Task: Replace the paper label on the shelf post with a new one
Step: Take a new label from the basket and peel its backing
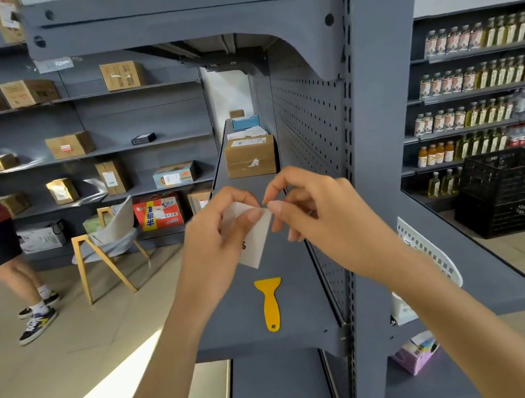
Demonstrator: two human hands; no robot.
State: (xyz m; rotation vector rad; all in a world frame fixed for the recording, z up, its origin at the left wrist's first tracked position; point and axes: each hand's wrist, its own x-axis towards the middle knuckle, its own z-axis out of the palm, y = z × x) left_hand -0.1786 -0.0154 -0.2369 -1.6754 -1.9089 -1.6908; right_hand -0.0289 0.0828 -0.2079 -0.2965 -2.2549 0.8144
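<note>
Grey shelf (pixel 240 324): yellow scraper (pixel 270 301) flat near front; cardboard box (pixel 250 157) farther back.

- Paper label (pixel 255 234): left part covered by the left hand (pixel 217 241); only a fragment of dark print shows beside the fingers, unreadable.
- Pinch point between the left hand and the right hand (pixel 317 214): whether a backing layer is separating from the label cannot be told.
- Shelf post (pixel 394 142), right of the hands: top and foot cut off by the frame edges.
- Both forearms: cut off at the lower edge.
</note>
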